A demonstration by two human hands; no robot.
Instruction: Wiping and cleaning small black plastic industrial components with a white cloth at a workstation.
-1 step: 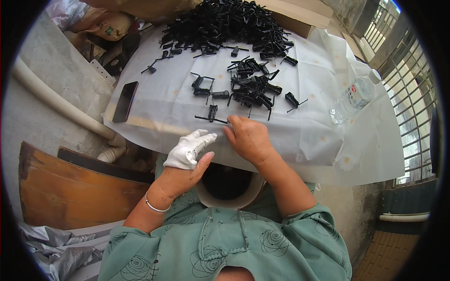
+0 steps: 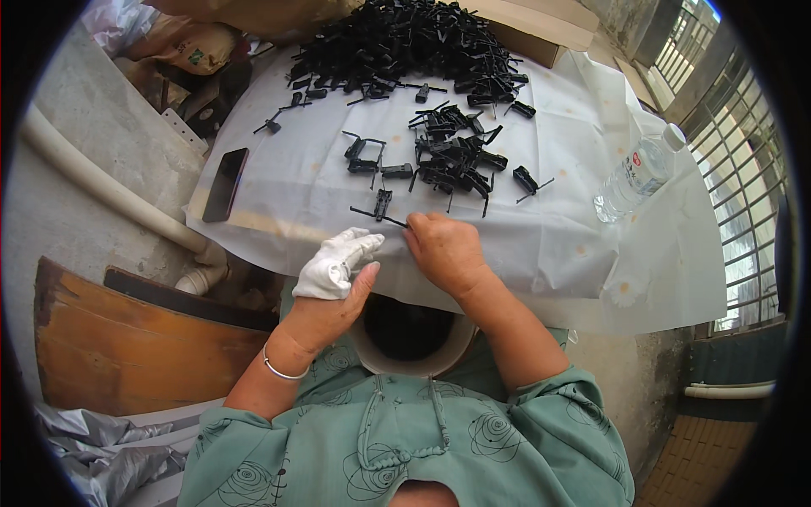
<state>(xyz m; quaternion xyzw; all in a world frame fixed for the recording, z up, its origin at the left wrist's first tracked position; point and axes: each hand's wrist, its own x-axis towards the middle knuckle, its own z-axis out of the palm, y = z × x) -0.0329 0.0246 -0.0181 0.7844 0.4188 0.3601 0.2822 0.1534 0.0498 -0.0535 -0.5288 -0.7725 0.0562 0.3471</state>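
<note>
My right hand [image 2: 448,253] is closed at the table's near edge, thumb and finger pinched at the end of a thin arm of a small black plastic part [image 2: 383,204]. That part has a blocky body with a thin arm out to each side. My left hand [image 2: 336,269], in a white glove that leaves the thumb bare, is just left of it. Its fingers are stretched out, the thumb apart, and nothing shows in it. Beyond lie a few loose black parts [image 2: 396,171] and a small heap of black parts [image 2: 456,156].
A large pile of black parts [image 2: 405,46] covers the far side of the white-covered table [image 2: 541,253]. At left lies a phone [image 2: 225,184]; a water bottle [image 2: 634,179] stands at right. Below the near edge is a dark round bucket [image 2: 410,329]. A cardboard box [image 2: 541,29] sits behind.
Both hands have shifted very slightly left; the right has come a touch nearer me. The near black part's arm has tilted slightly with it. Everything else looks the same.
</note>
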